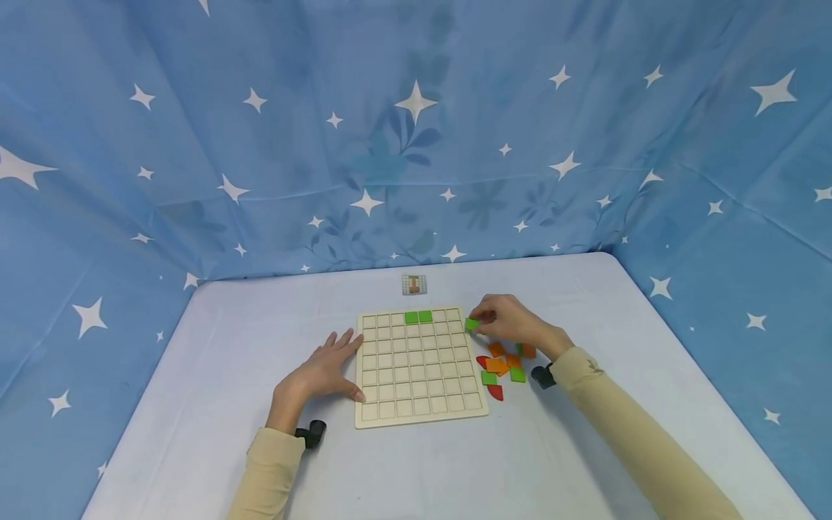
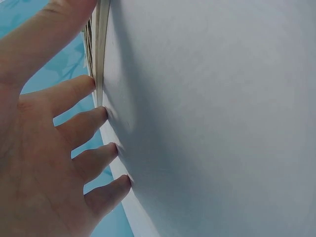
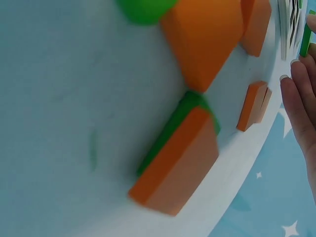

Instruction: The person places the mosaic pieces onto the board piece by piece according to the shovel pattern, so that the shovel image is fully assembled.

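Observation:
A pale wooden grid board (image 1: pixel 416 420) lies on the white table, with two green square tiles (image 1: pixel 419 317) side by side in its far row. At the board's left edge my left hand (image 1: pixel 328 368) is spread, thumb and index fingertips touching the rim; the left wrist view shows its straight fingers (image 2: pixel 81 128) reaching down to the tabletop. Beyond the board's far right corner, my right hand (image 1: pixel 513 320) pinches a green square tile (image 1: pixel 471 325) between thumb and fingers. Part of that green tile (image 3: pixel 306 37) also appears at the edge of the right wrist view.
Right of the board lies a loose pile of orange tiles (image 1: pixel 495 365), green tiles (image 1: pixel 517 375) and red rounded pieces (image 1: pixel 495 392), some overlapping. A small patterned card (image 1: pixel 414 284) sits behind the board. Blue star-printed curtain (image 1: pixel 416 144) surrounds the table's back and sides.

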Motion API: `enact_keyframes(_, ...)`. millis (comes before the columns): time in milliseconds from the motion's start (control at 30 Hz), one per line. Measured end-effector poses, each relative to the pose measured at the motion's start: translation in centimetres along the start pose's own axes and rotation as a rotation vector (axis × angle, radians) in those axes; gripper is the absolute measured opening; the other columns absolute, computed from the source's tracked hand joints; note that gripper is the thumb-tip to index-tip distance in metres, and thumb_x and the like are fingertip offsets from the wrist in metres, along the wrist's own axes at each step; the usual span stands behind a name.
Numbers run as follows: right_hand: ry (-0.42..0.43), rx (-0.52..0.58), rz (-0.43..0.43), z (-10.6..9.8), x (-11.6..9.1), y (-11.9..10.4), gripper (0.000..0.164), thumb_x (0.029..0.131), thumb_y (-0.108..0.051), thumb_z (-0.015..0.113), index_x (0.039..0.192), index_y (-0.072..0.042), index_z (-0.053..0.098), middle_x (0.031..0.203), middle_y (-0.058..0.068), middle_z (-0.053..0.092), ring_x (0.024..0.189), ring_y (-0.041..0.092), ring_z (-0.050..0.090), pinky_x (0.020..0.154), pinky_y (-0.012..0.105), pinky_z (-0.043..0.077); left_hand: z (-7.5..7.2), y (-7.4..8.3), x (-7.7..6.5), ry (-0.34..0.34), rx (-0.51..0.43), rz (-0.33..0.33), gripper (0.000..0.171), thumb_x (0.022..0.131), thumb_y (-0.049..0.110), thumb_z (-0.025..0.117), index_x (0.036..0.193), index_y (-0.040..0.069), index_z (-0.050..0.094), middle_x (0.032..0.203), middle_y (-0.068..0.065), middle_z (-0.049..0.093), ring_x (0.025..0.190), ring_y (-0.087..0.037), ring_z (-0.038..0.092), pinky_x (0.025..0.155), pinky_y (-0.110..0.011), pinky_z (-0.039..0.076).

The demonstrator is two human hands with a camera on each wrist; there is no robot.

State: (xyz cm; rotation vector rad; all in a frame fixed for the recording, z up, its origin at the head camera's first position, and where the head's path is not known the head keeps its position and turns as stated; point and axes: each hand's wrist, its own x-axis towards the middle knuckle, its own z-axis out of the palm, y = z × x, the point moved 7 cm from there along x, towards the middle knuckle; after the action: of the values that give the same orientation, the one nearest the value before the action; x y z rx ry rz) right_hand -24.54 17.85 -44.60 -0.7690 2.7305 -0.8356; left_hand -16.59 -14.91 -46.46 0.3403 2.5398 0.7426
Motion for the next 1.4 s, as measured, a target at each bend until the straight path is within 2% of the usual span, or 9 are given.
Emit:
enact_keyframes(300, -0.023, 0.005, -0.029, 0.7, 1.8, -1.2, 0.025, 0.088, -0.016, 0.081, 0.111, -0.006, 0.080, 0.095, 0.000, 0.070, 0.082, 0.014, 0.057, 0.075, 0.030, 0.053, -0.1, 0.1, -0.1, 0.003, -0.005, -0.002, 0.116, 0.068, 0.032, 0.095, 0.162, 0.008, 0.032, 0.172, -0.018, 0.015, 0.158, -0.046, 0.004, 0.128, -0.063, 0.008)
enact_keyframes(533, -0.051, -0.005, -0.064, 1.5, 3.1, -2.3, 0.023, 0.088, -0.016, 0.081, 0.109, -0.006, 0.080, 0.094, 0.000, 0.069, 0.081, 0.013, 0.057, 0.074, 0.027, 0.053, 0.0, 0.0, 0.0, -0.003, 0.007, 0.029, 0.113, 0.071, 0.031, 0.093, 0.162, 0.007, 0.030, 0.171, -0.020, 0.014, 0.158, -0.047, 0.003, 0.128, -0.063, 0.008)
enact_keyframes(767, -0.055, 0.002, -0.071, 1.8, 4.2, -3.0, 0.022, 0.088, -0.012, 0.080, 0.109, -0.005, 0.080, 0.095, 0.003, 0.071, 0.081, 0.014, 0.059, 0.074, 0.029, 0.054, 0.0, -0.4, 0.3, 0.000, 0.003, 0.002, 0.113, 0.071, 0.031, 0.094, 0.163, 0.011, 0.030, 0.173, -0.015, 0.014, 0.159, -0.042, 0.002, 0.129, -0.059, 0.008)
enact_keyframes(1400, -0.110, 0.003, -0.120, 3.4, 7.1, -5.2, 0.025, 0.090, -0.015, 0.080, 0.113, -0.005, 0.079, 0.104, 0.006, 0.072, 0.089, 0.016, 0.064, 0.080, 0.032, 0.057, -0.2, -0.3, 0.3, -0.010, 0.003, 0.005, 0.115, 0.071, 0.030, 0.094, 0.163, 0.010, 0.028, 0.172, -0.017, 0.013, 0.159, -0.043, 0.002, 0.129, -0.060, 0.007)
